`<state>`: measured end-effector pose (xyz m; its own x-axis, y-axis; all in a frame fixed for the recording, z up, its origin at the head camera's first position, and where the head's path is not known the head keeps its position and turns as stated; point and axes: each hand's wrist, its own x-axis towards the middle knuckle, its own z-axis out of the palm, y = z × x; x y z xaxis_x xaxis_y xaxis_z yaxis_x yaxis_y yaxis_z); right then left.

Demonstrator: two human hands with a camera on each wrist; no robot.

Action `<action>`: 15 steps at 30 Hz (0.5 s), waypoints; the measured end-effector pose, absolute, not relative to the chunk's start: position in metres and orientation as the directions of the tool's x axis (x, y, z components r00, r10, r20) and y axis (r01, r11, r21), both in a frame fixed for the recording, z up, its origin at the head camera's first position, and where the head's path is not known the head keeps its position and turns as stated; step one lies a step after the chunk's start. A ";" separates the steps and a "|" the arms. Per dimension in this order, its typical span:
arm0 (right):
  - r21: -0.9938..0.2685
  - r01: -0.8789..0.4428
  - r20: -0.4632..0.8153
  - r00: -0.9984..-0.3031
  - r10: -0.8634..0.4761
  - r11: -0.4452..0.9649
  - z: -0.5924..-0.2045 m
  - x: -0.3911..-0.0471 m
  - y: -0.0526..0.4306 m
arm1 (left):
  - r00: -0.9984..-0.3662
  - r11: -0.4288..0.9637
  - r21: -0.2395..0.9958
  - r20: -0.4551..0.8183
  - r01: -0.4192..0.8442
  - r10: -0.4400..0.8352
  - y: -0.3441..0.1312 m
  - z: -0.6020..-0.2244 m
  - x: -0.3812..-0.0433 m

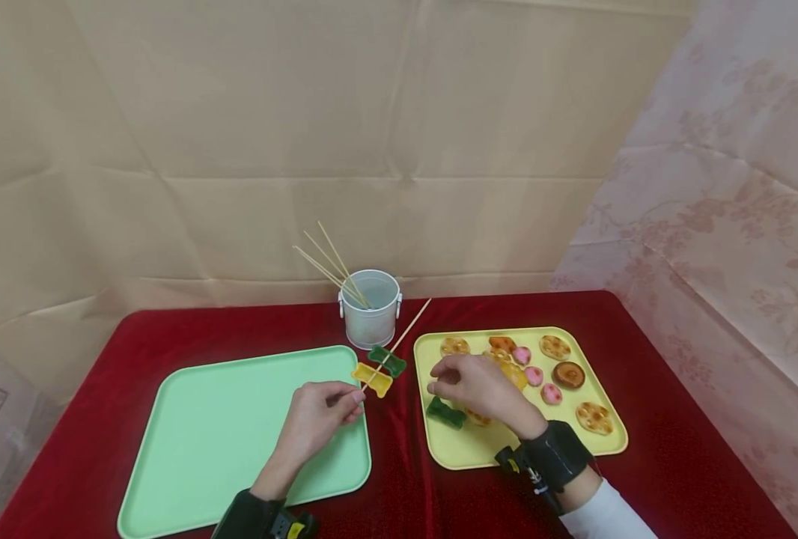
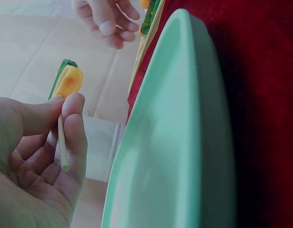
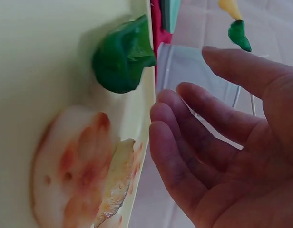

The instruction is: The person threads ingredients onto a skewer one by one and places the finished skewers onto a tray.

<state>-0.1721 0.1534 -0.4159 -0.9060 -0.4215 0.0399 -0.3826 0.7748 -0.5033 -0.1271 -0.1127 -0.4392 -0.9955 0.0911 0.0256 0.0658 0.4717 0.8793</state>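
Observation:
My left hand (image 1: pixel 318 418) pinches a wooden skewer (image 1: pixel 410 323) near its lower end, above the right edge of the green tray (image 1: pixel 170 404). Threaded on the skewer are a yellow pepper piece (image 1: pixel 373 379) and a green pepper piece (image 1: pixel 387 361); the yellow one sits closest to my fingertips. In the left wrist view the skewer's blunt end (image 2: pixel 64 167) sticks out below the thumb. My right hand (image 3: pixel 232 142) hovers over the left part of the yellow tray (image 1: pixel 463 453), fingers loosely bent and holding nothing. Close below it lies another green pepper piece (image 1: pixel 446 412).
A white bucket (image 1: pixel 370 326) with several bare skewers (image 1: pixel 332 258) stands at the back. On the yellow tray are lotus root slices (image 1: pixel 594 418), a mushroom (image 1: pixel 569 375), pink round pieces (image 1: pixel 551 394) and an orange piece (image 1: pixel 503 343). A red cloth (image 1: pixel 399 464) covers the table.

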 end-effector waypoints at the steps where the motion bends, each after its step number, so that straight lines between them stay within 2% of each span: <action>1: -0.497 -0.390 0.030 -0.900 -0.434 0.775 -0.417 -0.171 0.154 | -0.996 0.469 0.881 0.024 0.062 0.087 -0.113 -0.439 -0.127; 9: -0.427 -0.448 -0.059 -0.853 -0.519 0.785 -0.422 -0.168 0.153 | -0.997 0.439 0.897 0.025 0.054 0.071 -0.113 -0.440 -0.126; 15: -0.407 -0.487 -0.065 -0.829 -0.556 0.773 -0.425 -0.167 0.151 | -0.997 0.423 0.905 0.025 0.052 0.070 -0.114 -0.442 -0.125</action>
